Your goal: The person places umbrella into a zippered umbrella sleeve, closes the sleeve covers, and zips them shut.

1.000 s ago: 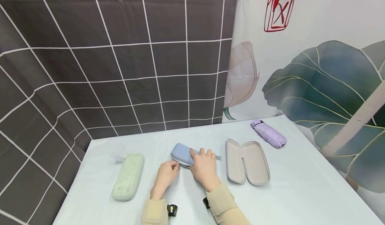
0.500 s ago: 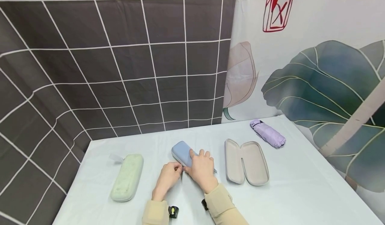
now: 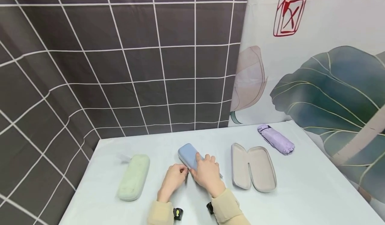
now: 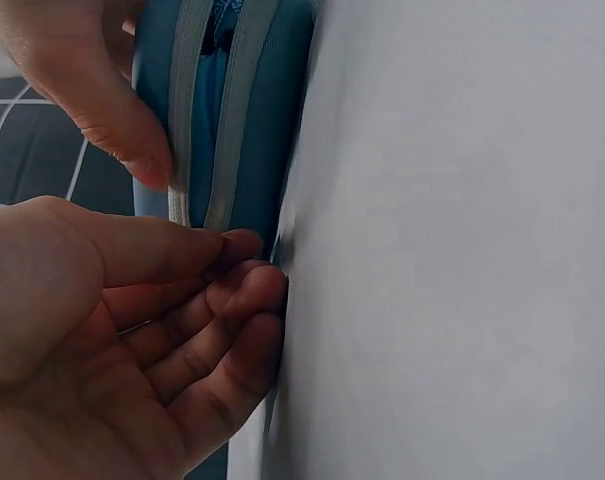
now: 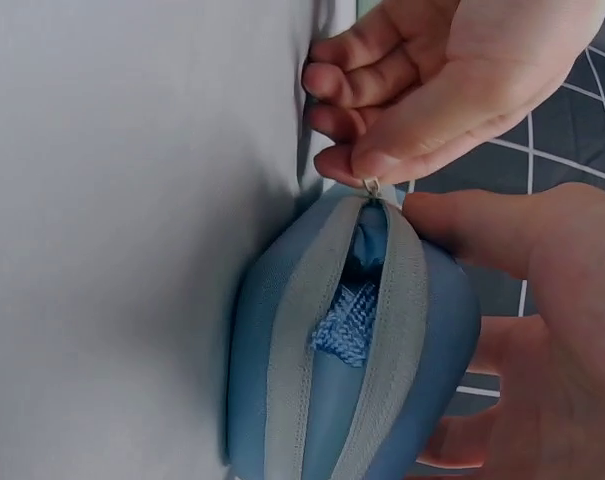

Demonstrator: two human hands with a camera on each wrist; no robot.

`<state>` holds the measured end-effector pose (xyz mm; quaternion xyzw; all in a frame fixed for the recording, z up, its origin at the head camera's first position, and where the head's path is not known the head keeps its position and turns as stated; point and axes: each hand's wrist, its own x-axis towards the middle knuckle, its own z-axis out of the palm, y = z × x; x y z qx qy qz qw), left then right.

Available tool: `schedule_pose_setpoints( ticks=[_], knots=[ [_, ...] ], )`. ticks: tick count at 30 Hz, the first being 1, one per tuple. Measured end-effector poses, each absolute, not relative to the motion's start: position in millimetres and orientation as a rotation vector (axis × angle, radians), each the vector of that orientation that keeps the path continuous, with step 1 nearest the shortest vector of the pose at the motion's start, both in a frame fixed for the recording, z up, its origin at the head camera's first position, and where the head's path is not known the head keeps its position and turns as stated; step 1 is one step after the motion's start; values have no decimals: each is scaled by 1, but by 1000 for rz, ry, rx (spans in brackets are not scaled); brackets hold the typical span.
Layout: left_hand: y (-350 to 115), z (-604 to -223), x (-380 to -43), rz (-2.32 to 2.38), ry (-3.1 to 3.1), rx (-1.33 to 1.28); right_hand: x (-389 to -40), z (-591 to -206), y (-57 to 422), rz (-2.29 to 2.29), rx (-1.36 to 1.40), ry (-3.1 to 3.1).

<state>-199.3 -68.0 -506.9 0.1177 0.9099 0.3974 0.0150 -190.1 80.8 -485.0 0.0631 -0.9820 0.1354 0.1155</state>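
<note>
- Blue case [image 3: 187, 155] is roughly mid-table, lying slanted with its ends towards 10 and 4 o'clock.
- Left hand [image 3: 173, 177] is at the case's 8 o'clock, thumb and index finger pinching the little zip pull [image 5: 371, 186]. Its other fingers are curled in.
- Right hand [image 3: 209, 173] lies over the 4 o'clock half and grips it, fingers across the top, thumb on the near side close to the zip.
- Zip's partly undone, btw: the right wrist cam shows a gap with some blue woven stuff [image 5: 349, 325] in it. Can't really tell what that is.
- Going round from the blue case: green case [image 3: 134, 177] well apart between 8 and 9 o'clock, looks closed, with a see-through tag at its own 11.
- Spread-open case with beige lining [image 3: 262, 171] at 3 o'clock.
- Folded purple umbrella [image 3: 276, 140] between 2 and 3, further out.
- All on a white-covered table [image 3: 306, 191], with a dark grid-pattern cloth [image 3: 135, 64] hanging from 9 round to 12.
</note>
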Motion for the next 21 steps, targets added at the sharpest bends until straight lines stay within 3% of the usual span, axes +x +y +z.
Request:
schedule_pose_setpoints(
  ticks=[21],
  knots=[
    [-72,-506,-197,1236,2810,411,-185,-486,76,540,153,-2860]
  ],
)
